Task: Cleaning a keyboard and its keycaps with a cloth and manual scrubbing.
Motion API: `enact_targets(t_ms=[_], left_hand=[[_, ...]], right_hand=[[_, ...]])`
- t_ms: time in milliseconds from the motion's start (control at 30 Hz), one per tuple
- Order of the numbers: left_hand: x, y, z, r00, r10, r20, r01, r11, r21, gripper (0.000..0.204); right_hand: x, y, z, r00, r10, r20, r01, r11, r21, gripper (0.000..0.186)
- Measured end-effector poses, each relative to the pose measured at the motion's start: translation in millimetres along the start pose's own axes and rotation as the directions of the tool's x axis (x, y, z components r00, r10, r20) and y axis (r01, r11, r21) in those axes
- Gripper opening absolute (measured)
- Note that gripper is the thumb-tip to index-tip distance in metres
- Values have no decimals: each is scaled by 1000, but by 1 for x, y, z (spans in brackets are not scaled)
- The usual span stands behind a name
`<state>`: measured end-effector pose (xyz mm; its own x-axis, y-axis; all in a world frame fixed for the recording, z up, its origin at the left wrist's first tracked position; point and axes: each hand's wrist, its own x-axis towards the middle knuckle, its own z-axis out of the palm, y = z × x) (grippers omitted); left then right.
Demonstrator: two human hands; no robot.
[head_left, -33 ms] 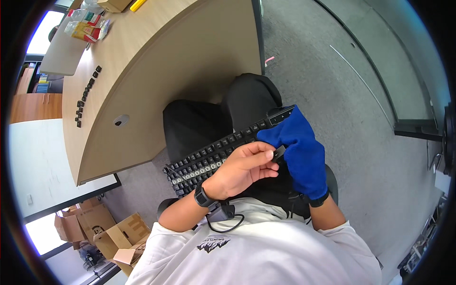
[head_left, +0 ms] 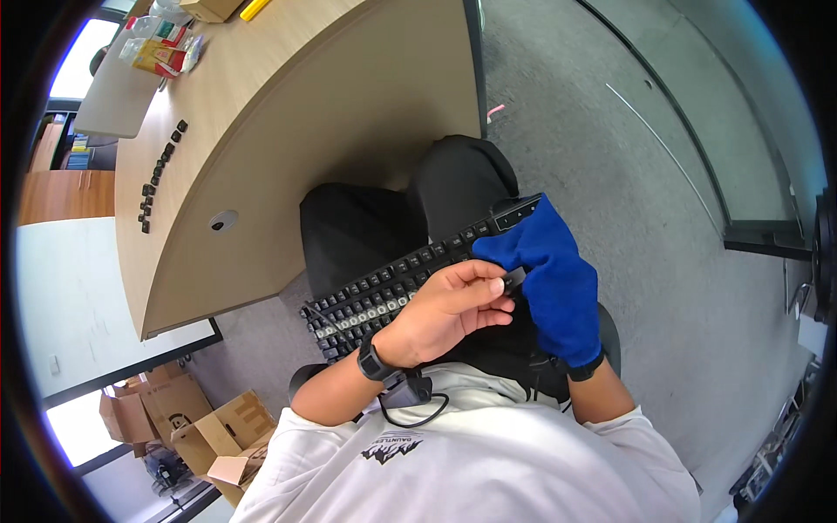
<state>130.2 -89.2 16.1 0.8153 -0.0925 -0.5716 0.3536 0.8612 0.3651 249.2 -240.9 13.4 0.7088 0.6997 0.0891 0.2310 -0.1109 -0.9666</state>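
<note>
My left hand (head_left: 453,312) is closed, its thumb and fingers pinching a small black keycap (head_left: 514,281). A blue cloth (head_left: 558,270) drapes over my right hand, hiding its fingers, and its folds touch the keycap's far side. Across my lap, tilted, lies a black keyboard (head_left: 384,277). One of its rows shows bare pale switches (head_left: 375,310) where caps are off. My left hand and wrist cover part of the keyboard, and the cloth overlaps its right end.
Loose black keycaps (head_left: 157,172) form a line along the edge of the curved wooden desk (head_left: 235,65) at the left. A laptop-like grey panel (head_left: 122,100) and a snack packet (head_left: 161,57) are farther back. Open cardboard boxes (head_left: 228,427) stand on the floor at lower left.
</note>
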Motion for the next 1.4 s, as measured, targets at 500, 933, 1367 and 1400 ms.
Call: enact_targets(t_ms=[500,933,1367,1400], left_hand=[[-1,1,-4,983,127,-130,-105,981,162,9],[-6,-2,-13,963,222,-153,-176,947,267,26],[-4,-3,-6,963,232,-138,-201,957,208,26],[-4,-3,-5,929,354,-105,-285,868,408,26]], right_hand=[[14,-9,4,955,-277,107,290,792,-537,19],[-2,2,14,987,-149,55,159,915,-370,23],[8,-22,18,983,58,-174,-103,959,-264,14],[6,-15,17,983,57,-175,-103,959,-265,14]])
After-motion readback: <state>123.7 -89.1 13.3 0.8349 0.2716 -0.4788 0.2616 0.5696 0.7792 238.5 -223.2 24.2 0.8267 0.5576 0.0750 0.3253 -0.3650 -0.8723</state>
